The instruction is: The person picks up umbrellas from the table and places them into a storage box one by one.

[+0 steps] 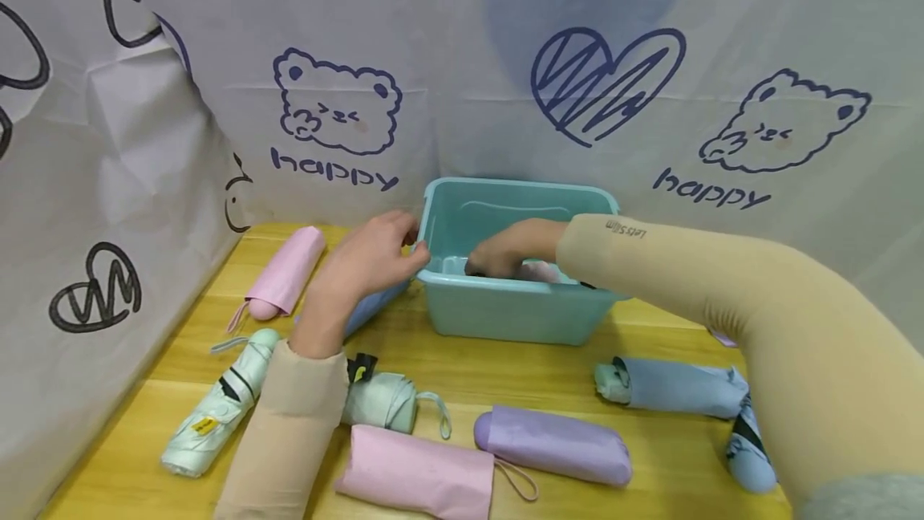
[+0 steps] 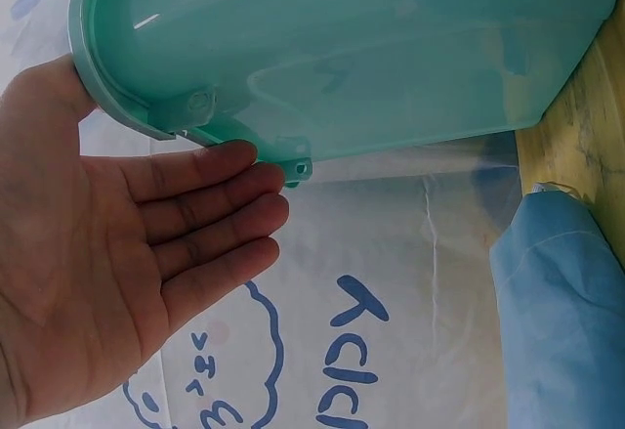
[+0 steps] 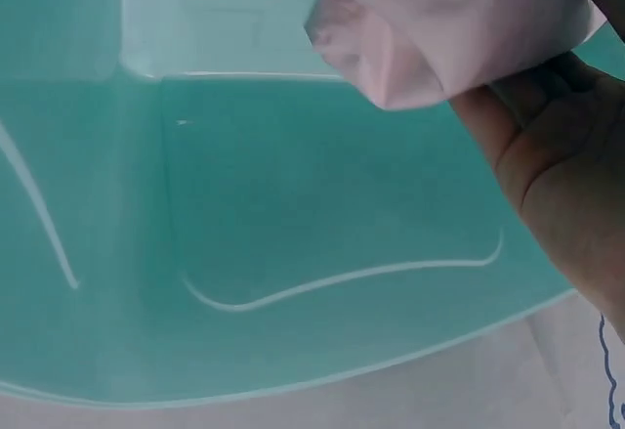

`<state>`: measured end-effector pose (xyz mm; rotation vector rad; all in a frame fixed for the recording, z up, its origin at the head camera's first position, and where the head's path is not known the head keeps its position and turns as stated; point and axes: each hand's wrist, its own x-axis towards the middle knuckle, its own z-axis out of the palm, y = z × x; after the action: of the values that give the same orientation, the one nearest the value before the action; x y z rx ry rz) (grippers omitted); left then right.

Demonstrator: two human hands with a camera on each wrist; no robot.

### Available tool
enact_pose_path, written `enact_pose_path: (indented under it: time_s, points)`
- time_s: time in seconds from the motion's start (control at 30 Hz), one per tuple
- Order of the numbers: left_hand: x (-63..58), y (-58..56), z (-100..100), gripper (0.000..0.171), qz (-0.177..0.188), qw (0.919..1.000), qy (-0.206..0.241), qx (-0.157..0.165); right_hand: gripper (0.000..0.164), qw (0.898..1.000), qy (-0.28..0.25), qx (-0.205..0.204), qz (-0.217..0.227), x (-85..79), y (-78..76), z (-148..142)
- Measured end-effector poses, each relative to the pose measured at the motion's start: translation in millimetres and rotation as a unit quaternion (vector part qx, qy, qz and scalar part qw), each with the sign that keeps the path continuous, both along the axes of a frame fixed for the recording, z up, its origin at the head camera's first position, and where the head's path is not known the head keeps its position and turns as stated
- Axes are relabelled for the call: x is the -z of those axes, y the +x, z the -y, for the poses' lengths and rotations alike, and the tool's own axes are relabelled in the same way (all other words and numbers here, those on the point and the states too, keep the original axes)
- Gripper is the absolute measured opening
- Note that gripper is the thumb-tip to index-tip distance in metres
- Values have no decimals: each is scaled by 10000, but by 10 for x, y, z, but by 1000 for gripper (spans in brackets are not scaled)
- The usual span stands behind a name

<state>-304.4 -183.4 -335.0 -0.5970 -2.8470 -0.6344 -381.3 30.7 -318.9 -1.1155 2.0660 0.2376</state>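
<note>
A turquoise plastic bin (image 1: 505,311) stands near the back of the table. My right hand (image 1: 508,251) reaches down inside it and grips a folded pink umbrella (image 3: 439,28); only part of that umbrella shows in the head view, behind the rim. At the bin's left end is my left hand (image 1: 375,255). Its thumb touches the rim, and in the left wrist view the fingers (image 2: 210,209) lie nearly straight along the outer side. A blue folded umbrella (image 2: 562,312) lies below this hand, partly hidden by the arm in the head view.
Left of the bin lie a pink umbrella (image 1: 289,271) and a mint one (image 1: 220,408). In front are another mint umbrella (image 1: 382,404), a pink one (image 1: 422,472) and a purple one (image 1: 556,444). Blue umbrellas (image 1: 682,386) lie at right. A printed curtain (image 1: 469,62) hangs behind.
</note>
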Motion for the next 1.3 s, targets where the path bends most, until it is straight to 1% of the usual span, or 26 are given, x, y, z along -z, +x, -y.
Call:
enact_pose_path:
  time_s: [0.1, 0.13, 0.2, 0.3, 0.33, 0.4, 0.53, 0.67, 0.8, 0.9, 1.1, 1.3]
  points:
    - [-12, -18, -35, 25, 32, 10000, 16, 27, 17, 9982, 142, 416, 399, 21, -20, -37]
    - [-14, -20, -43, 26, 44, 10000, 8, 24, 17, 9976, 185, 465, 475, 34, -30, -44]
    - [-16, -21, -54, 25, 70, 10000, 0, 14, 15, 9976, 267, 333, 540, 65, -52, -40]
    - [-17, -13, -53, 22, 104, 9999, 22, -17, 4, 9979, 329, -20, 557, 109, -90, -16]
    - [-17, -10, -50, 21, 106, 9999, 32, -26, 3, 9977, 328, -118, 583, 127, -107, -5]
    - [-17, -4, -40, 19, 96, 9999, 53, -30, 9, 9973, 337, -92, 649, 138, -127, 9]
    - [-12, 3, -21, 18, 55, 10000, 47, -23, 9, 9959, 357, 428, 707, 134, -141, 8]
    - [-9, 10, -17, 20, 56, 10000, 7, -38, 31, 9937, 351, 795, 710, 138, -152, -10]
    - [-7, 9, -21, 20, 50, 9999, -31, -81, 43, 9926, 365, 868, 768, 145, -159, -16]
    - [-5, 4, -24, 21, 57, 9999, -54, -102, 48, 9918, 379, 892, 837, 146, -158, -10]
    - [15, -12, -27, 21, 107, 9998, -66, -123, 45, 9930, 385, 714, 864, 150, -164, -5]
    - [0, 4, -21, 21, 66, 9999, -61, -95, 50, 9911, 367, 927, 876, 146, -165, -5]
